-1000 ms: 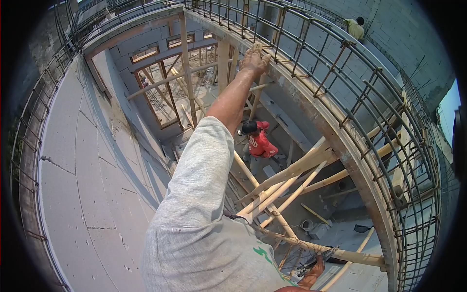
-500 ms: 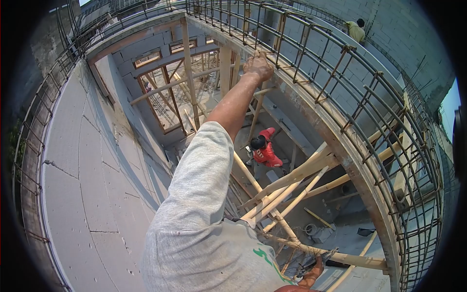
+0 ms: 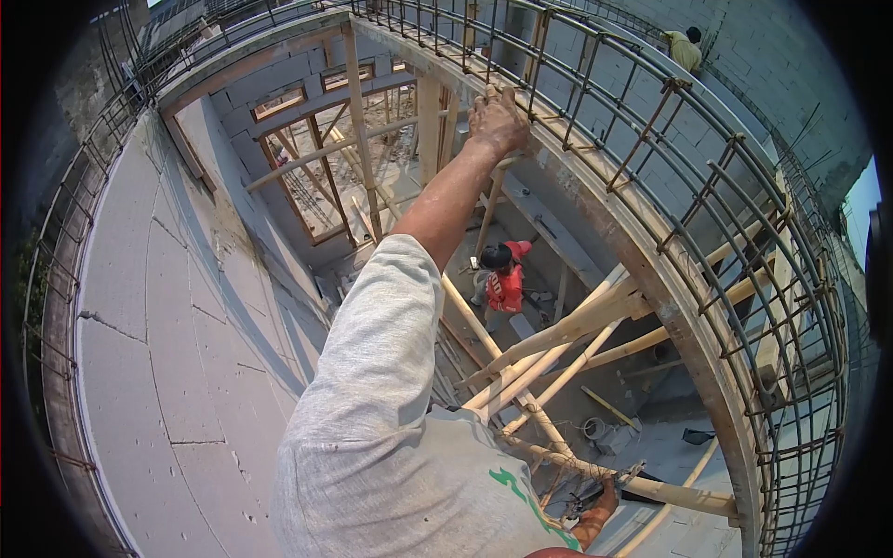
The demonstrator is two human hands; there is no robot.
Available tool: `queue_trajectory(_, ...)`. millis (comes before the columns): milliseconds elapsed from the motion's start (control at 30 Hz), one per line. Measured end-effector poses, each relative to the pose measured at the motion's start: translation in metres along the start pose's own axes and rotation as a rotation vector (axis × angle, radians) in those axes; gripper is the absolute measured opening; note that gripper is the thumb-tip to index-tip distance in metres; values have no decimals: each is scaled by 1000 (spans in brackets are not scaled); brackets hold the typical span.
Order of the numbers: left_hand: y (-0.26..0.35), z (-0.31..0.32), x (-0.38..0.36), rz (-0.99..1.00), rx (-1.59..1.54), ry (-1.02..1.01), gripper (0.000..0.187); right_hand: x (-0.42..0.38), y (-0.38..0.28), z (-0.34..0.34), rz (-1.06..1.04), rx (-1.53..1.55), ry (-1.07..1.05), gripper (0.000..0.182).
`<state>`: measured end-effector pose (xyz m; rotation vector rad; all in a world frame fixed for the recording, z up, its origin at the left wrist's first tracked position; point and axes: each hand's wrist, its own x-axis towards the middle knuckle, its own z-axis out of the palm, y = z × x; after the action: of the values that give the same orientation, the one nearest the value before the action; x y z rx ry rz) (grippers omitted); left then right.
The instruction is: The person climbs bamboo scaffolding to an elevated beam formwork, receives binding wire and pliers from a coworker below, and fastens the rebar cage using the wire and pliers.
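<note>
My left hand [image 3: 499, 123] reaches up at the end of a grey sleeve, its fingers bent over the top edge of a long wooden board [image 3: 642, 260] beside the rebar cage. Low on the right, my right hand [image 3: 600, 505] is closed next to a light wooden pole [image 3: 684, 495]. Thin wires and a dark tool-like item lie around its fingers; exactly what it holds is too small to tell.
Steel rebar cages [image 3: 688, 167] curve along the top and right. A co-worker in red [image 3: 505, 286] is far below among crossed poles [image 3: 549, 372]. Another person [image 3: 685, 51] is at the upper right. A grey block wall [image 3: 186, 344] drops away on the left.
The co-worker in red has turned and is more upright. My view has shifted slightly; my left hand remains on the board and my right hand beside the pole.
</note>
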<state>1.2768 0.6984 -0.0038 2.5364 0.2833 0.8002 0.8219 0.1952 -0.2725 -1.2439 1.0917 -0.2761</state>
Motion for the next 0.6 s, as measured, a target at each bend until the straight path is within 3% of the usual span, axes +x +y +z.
queue_trajectory(133,4,-11,1,-17,14,-146,59,2,-4,5,-34,-13,-33,37)
queue_trajectory(300,0,-1,-1,19,29,-34,60,6,5,4,-58,74,-41,38)
queue_trajectory(600,-5,8,5,36,-10,-64,56,9,9,11,-4,69,-57,40)
